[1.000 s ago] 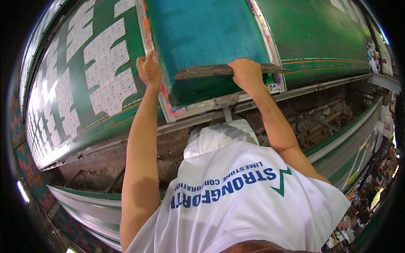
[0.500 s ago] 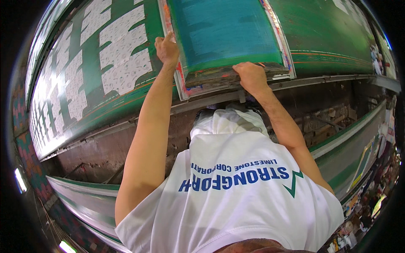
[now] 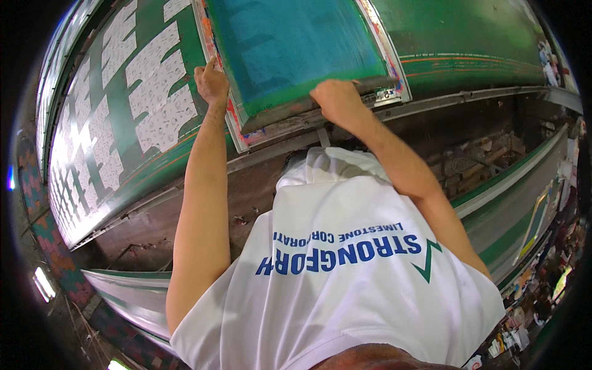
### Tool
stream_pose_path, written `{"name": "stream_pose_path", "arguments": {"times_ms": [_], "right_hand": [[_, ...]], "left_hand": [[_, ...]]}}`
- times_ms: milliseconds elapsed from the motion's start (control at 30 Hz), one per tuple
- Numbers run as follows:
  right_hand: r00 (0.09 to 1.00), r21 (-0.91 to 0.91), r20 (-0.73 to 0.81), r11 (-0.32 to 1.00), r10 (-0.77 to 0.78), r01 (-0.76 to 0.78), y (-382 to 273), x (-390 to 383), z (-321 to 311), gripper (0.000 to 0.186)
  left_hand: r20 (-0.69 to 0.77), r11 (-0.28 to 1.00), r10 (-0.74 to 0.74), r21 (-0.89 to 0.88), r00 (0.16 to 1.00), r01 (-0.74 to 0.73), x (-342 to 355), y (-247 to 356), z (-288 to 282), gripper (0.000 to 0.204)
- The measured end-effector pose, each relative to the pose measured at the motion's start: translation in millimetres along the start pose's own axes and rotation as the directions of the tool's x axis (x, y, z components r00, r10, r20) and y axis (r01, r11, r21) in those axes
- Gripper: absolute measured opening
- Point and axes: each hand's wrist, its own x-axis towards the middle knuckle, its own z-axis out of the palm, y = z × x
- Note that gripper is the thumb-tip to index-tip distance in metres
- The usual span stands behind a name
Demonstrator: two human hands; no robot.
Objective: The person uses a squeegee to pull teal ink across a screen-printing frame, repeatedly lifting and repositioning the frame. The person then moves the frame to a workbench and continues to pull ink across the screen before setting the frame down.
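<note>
A screen printing frame (image 3: 233, 118) lies on the long green table, its mesh (image 3: 296, 52) blue with a green border. My left hand (image 3: 211, 85) grips the left side of this frame, the index finger lying along the edge. At the frame's near end a long dark squeegee (image 3: 280, 115) stretches across the mesh, tilted. My right hand (image 3: 338, 102) is closed round it, right of its middle. The fingertips under the right hand are hidden. Paint smears in red, orange and purple mark the frame's rim.
Printed white fabric pieces (image 3: 163, 92) lie in rows on the green table (image 3: 456, 37) to the left. A metal rail (image 3: 475, 94) runs along its near edge. Behind a dark gap stands another green-edged table (image 3: 518, 163). Assorted clutter (image 3: 524, 327) fills the lower right.
The frame, both hands and the table have shifted left in the view. My right hand has turned the squeegee, so its broad face shows less. My left hand keeps its grip.
</note>
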Motion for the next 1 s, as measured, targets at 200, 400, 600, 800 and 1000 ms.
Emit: {"name": "stream_pose_path", "arguments": {"times_ms": [200, 400, 600, 800, 1000], "right_hand": [[0.982, 0.111, 0.178, 0.993, -0.061, 0.042, 20, 58, -34, 0.013], [0.977, 0.079, 0.212, 0.997, -0.036, 0.020, 15, 51, -37, 0.014], [0.948, 0.054, 0.316, 0.997, 0.028, -0.048, 19, 70, -45, 0.022], [0.955, 0.007, 0.293, 0.999, 0.047, -0.051, 19, 79, -47, 0.027], [0.998, 0.005, 0.055, 1.000, 0.021, -0.022, 0, 20, -24, 0.036]], "left_hand": [[-0.002, 0.999, -0.040, 0.032, 0.999, 0.040, 1, 7, -4, 0.039], [-0.015, 0.999, -0.038, 0.015, 0.999, 0.038, 2, 3, -1, 0.039], [-0.045, 0.999, -0.016, -0.035, 0.999, 0.015, 1, -2, 4, 0.039], [-0.051, 0.996, -0.021, -0.089, 0.998, 0.017, 2, -3, 6, 0.038], [-0.080, 0.995, -0.003, -0.097, 0.997, -0.005, 0, -6, 9, 0.038]]}}
